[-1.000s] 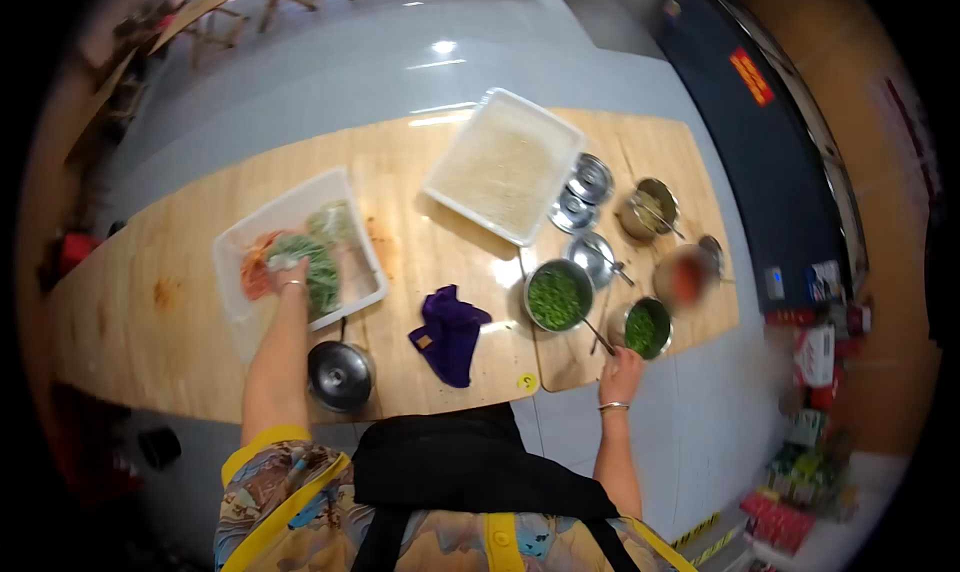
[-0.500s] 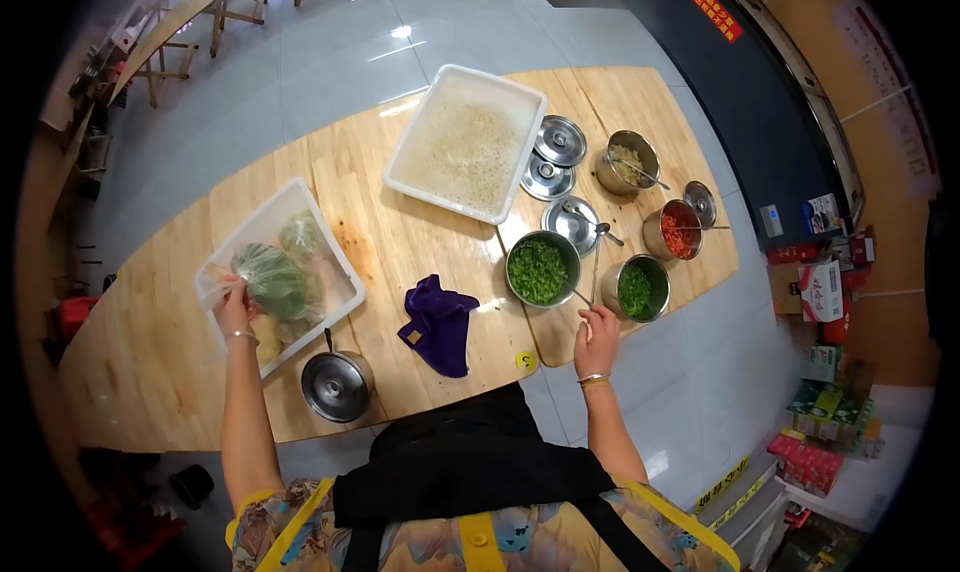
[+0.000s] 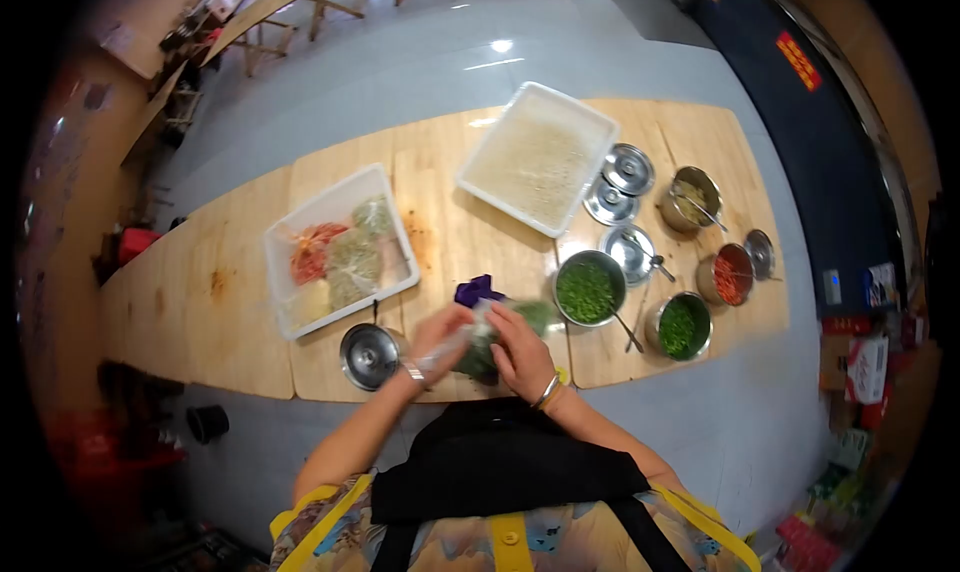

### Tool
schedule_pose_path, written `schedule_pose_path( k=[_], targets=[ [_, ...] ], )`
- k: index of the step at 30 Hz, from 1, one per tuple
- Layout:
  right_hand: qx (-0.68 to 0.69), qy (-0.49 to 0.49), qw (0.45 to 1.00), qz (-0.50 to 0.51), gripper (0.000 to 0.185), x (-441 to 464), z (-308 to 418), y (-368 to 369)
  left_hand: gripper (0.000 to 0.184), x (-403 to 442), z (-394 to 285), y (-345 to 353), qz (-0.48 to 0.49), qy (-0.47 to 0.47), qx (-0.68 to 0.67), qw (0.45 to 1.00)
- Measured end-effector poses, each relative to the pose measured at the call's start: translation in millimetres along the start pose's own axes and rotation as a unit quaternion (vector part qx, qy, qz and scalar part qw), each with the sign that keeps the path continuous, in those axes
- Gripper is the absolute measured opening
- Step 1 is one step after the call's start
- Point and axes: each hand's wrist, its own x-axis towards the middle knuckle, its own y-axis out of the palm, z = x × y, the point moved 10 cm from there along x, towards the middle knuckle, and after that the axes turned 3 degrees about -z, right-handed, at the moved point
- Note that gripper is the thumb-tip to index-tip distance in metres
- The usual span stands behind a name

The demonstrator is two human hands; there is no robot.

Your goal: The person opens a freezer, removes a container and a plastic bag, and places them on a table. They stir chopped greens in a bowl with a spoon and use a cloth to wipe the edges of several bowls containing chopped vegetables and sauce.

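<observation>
A clear plastic bag of green herbs is between my hands near the table's front edge, over the purple cloth, which is partly hidden. My left hand is closed on the gathered plastic at the bag's left side. My right hand lies against the bag's top, its fingers closed around the plastic. Just right of the bag stands a steel pot of chopped greens with a spoon in it. Left of my left hand is a lidded steel pot.
A white tray at left holds bags of red, pale and green food. A larger white tray with pale grains stands behind. Steel lids and pots of chopped greens, red pieces and pale pieces fill the right.
My left hand has lifted the bag of herbs out of the left tray and carried it right. My right hand has left the pot's spoon and come to the bag. The view has shifted.
</observation>
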Motion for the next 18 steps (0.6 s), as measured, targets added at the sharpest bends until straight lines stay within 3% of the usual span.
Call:
schedule_pose_path(
  k=[3,5,8,11,13,18],
  targets=[
    [-0.013,0.054,0.998,0.018,0.034,-27.9,-58.8,16.9,0.013,-0.7,24.2,52.8,0.006,-0.015,-0.116,0.993],
    [0.043,0.177,0.981,0.071,0.028,-41.5,-75.5,10.9,0.013,-3.5,41.0,71.6,-0.009,-0.052,-0.183,0.982],
    [0.084,0.217,0.971,0.063,0.022,-54.6,-89.3,7.0,0.015,-15.4,58.5,93.7,0.009,-0.092,-0.237,0.967],
    [0.004,0.165,0.985,0.057,0.018,-54.2,-93.1,6.5,0.017,-20.2,79.0,106.3,0.012,-0.138,-0.306,0.942],
    [-0.045,0.159,0.985,0.051,0.017,-53.6,-100.2,11.1,0.015,-19.3,93.6,101.7,-0.046,-0.138,-0.359,0.922],
    [-0.147,0.156,0.976,0.027,0.018,-52.8,-117.6,9.9,0.027,-29.7,108.5,117.3,-0.036,-0.222,-0.461,0.858]
  ],
)
